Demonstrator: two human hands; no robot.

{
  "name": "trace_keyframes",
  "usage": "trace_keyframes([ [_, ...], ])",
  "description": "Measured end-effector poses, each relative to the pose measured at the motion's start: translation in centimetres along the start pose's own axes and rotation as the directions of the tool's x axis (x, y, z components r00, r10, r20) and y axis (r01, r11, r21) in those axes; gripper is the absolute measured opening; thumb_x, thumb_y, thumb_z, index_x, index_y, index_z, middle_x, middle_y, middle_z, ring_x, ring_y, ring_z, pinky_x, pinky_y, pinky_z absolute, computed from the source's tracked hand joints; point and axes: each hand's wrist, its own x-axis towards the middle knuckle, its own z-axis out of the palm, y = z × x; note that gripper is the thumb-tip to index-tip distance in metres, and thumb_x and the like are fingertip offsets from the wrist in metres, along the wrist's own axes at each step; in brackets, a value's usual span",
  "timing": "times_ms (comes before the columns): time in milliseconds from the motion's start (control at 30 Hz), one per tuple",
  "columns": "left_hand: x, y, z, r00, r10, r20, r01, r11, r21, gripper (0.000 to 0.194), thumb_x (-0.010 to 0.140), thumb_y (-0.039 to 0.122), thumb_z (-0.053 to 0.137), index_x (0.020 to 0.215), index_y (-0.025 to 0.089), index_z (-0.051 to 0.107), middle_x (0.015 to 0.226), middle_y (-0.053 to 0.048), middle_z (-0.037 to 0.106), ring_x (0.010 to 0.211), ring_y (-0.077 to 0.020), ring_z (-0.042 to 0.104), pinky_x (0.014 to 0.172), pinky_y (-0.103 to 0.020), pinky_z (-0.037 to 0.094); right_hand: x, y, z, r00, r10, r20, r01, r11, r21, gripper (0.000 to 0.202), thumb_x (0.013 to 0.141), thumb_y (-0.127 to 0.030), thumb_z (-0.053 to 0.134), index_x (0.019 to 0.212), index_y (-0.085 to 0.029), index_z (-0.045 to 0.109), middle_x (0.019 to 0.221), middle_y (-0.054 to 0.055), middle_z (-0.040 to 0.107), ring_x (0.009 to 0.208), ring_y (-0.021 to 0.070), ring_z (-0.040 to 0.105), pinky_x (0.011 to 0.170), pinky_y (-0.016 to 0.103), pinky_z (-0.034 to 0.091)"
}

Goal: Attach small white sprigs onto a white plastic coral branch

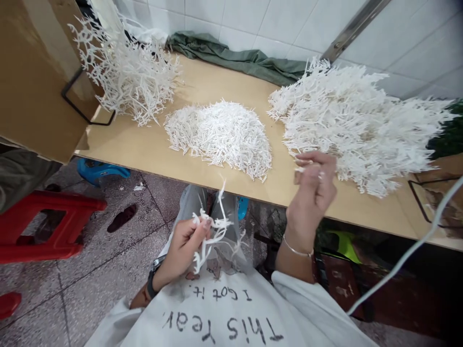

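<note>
My left hand (190,241) is closed on a white branched piece (217,231) in front of my shirt, its thin twigs sticking up and to the right. Over the table's front edge, my right hand (313,185) has its fingers pinched together, with small white bits showing at the fingertips. Behind and right of it lies a big heap of white branched pieces (361,125). A low pile of short white sticks (220,135) sits mid-table. At the left, a looser tangle of white branches (126,72) stands on the tabletop.
The tan table (137,140) runs across the view, with a green cloth (238,58) along its back by the tiled wall. A cardboard box (39,72) stands at left. A red stool (54,221) is on the floor. A white cable (408,255) crosses the right side.
</note>
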Motion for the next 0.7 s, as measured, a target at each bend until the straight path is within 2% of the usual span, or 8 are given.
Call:
trace_keyframes([
  [133,1.3,-0.7,0.7,0.998,0.030,0.049,-0.029,0.999,-0.019,0.043,0.092,0.043,0.043,0.060,0.014,0.050,0.051,0.002,0.040,0.046,-0.0069,0.035,0.047,-0.021,0.029,3.5,4.2,4.0,0.969,-0.206,0.139,0.227,0.962,-0.155,0.027,0.094,-0.031,0.036,0.074,-0.018,0.050,0.099,0.010,0.056,0.102,0.0220,0.048,0.093,0.045,0.036],
  [267,1.6,-1.0,0.6,0.997,-0.001,0.073,0.004,0.999,-0.051,0.041,0.093,0.043,0.041,0.066,0.014,0.052,0.056,0.002,0.041,0.049,-0.0066,0.036,0.047,-0.020,0.029,7.4,9.0,7.2,0.932,-0.119,0.344,0.225,0.930,-0.290,0.034,0.084,-0.035,0.056,0.057,-0.017,0.047,0.091,0.009,0.056,0.101,0.0235,0.045,0.094,0.046,0.032],
  [367,1.6,-1.0,0.3,0.999,-0.015,0.035,0.017,0.998,-0.053,0.038,0.093,0.042,0.042,0.070,0.014,0.051,0.059,0.003,0.041,0.050,-0.0065,0.037,0.048,-0.019,0.029,7.4,8.4,7.1,0.959,-0.141,0.247,0.217,0.923,-0.317,0.037,0.076,-0.040,0.066,0.058,-0.017,0.043,0.090,0.009,0.053,0.097,0.0233,0.044,0.092,0.044,0.033],
  [467,1.9,-1.0,0.1,1.000,-0.002,-0.008,0.002,1.000,-0.015,0.037,0.093,0.042,0.042,0.069,0.014,0.049,0.057,0.003,0.039,0.050,-0.0067,0.036,0.049,-0.020,0.028,4.3,4.4,5.5,0.957,-0.236,0.167,0.253,0.964,-0.088,0.034,0.083,-0.042,0.058,0.066,-0.019,0.041,0.077,0.006,0.047,0.083,0.0175,0.045,0.082,0.035,0.037],
  [500,2.0,-1.1,0.2,1.000,0.006,-0.024,-0.005,1.000,0.003,0.038,0.093,0.041,0.042,0.067,0.014,0.048,0.056,0.003,0.039,0.050,-0.0068,0.035,0.049,-0.020,0.028,2.8,2.8,4.9,0.923,-0.263,0.280,0.245,0.964,0.099,0.033,0.089,-0.041,0.050,0.067,-0.019,0.040,0.070,0.003,0.045,0.073,0.0148,0.044,0.074,0.031,0.037],
  [567,2.2,-1.1,0.2,0.998,0.022,-0.055,-0.021,0.999,0.031,0.039,0.093,0.041,0.042,0.064,0.015,0.045,0.055,0.003,0.038,0.050,-0.0070,0.035,0.050,-0.021,0.028,-0.2,-0.1,4.0,0.788,-0.363,0.498,0.249,0.927,0.282,0.043,0.090,-0.054,0.039,0.066,-0.019,0.042,0.059,0.000,0.044,0.057,0.0113,0.041,0.060,0.026,0.036],
  [600,2.3,-1.2,0.3,0.997,0.032,-0.069,-0.029,0.999,0.041,0.040,0.093,0.040,0.042,0.062,0.015,0.043,0.054,0.003,0.038,0.050,-0.0071,0.035,0.050,-0.021,0.028,-1.5,-1.2,3.8,0.700,-0.397,0.593,0.229,0.912,0.340,0.043,0.086,-0.057,0.047,0.066,-0.018,0.042,0.059,-0.001,0.045,0.056,0.0103,0.039,0.059,0.026,0.035],
  [700,2.4,-1.3,0.3,0.994,0.063,-0.088,-0.057,0.996,0.073,0.039,0.092,0.040,0.043,0.063,0.015,0.042,0.055,0.003,0.038,0.050,-0.0073,0.033,0.050,-0.021,0.027,-3.8,-2.7,3.5,0.544,-0.377,0.750,0.195,0.926,0.324,0.040,0.085,-0.045,0.056,0.063,-0.017,0.040,0.057,-0.002,0.041,0.055,0.0086,0.034,0.058,0.025,0.029],
])
